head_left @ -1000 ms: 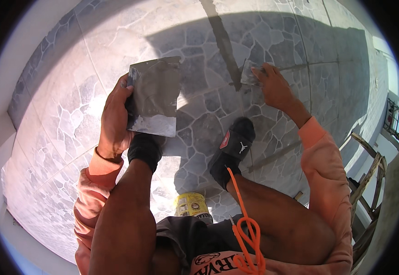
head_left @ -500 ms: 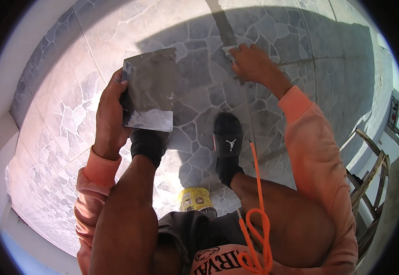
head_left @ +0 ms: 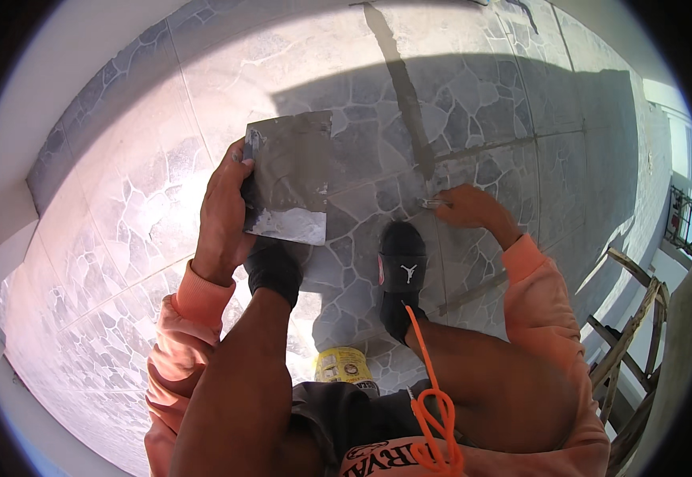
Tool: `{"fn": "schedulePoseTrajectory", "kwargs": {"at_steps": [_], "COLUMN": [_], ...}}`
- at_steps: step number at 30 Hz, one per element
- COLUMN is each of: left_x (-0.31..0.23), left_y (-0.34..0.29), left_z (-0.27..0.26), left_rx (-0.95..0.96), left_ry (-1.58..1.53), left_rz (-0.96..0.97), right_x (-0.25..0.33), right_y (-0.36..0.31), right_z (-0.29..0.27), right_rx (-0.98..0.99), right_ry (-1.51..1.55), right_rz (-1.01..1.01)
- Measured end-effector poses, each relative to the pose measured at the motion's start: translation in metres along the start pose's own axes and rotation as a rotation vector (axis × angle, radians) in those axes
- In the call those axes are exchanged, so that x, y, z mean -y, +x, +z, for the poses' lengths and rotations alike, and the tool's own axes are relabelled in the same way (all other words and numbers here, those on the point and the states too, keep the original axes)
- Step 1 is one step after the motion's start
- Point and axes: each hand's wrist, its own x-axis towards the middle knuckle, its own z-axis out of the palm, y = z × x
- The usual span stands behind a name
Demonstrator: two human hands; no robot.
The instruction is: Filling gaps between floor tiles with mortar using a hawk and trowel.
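Note:
My left hand (head_left: 225,211) is closed on the left edge of a flat, square metal plate (head_left: 289,225). Grey paste (head_left: 286,163) is spread over most of its face, with a bare shiny band along the near edge. In my right hand (head_left: 477,211) is a small putty knife (head_left: 432,203), gripped low over the tiles just beyond my right foot; its blade is small in view. A dark strip of wet paste (head_left: 400,83) covers the tile joint, running from the far side down to just beyond the knife.
Stone-patterned tiles (head_left: 354,199) surround me, partly in bright sun. My feet are in black slides (head_left: 402,250). A yellow bucket (head_left: 344,366) stands between my legs. At the right is a wooden frame of rough poles (head_left: 632,326); a pale wall edges the left.
My right hand has drawn the putty knife nearer along the joint, off the wet strip, which now shows in full. The plate sits farther right and slightly lower in view.

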Motion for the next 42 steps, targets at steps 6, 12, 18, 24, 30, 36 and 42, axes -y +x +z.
{"fn": "schedulePoseTrajectory", "kwargs": {"at_steps": [6, 12, 18, 24, 30, 36, 42], "left_x": [0.005, 0.003, -0.004, -0.012, -0.007, -0.003, -0.012], "left_y": [-0.001, 0.008, 0.02, 0.014, 0.0, -0.002, -0.008], "left_z": [-0.023, -0.028, -0.03, -0.04, -0.067, -0.083, -0.098], "left_rx": [-0.036, -0.068, -0.143, -0.189, -0.163, -0.184, -0.262], "left_ry": [0.001, -0.08, -0.155, -0.16, -0.193, -0.091, 0.047], "left_rz": [-0.023, 0.003, -0.048, -0.005, 0.012, 0.041, -0.01], "right_x": [0.01, 0.047, 0.078, 0.087, 0.093, 0.082, 0.091], "right_y": [-0.012, 0.033, 0.07, 0.111, 0.178, 0.249, 0.267], "right_z": [-0.05, -0.097, -0.139, -0.161, -0.196, -0.218, -0.2], "right_rx": [0.028, 0.021, -0.075, -0.275, -0.939, -0.982, -0.688], "right_ry": [1.115, 1.422, 1.309, 1.108, -0.077, -0.702, -1.009], "right_rz": [-0.049, -0.272, -0.395, -0.344, -0.318, -0.339, -0.225]}}
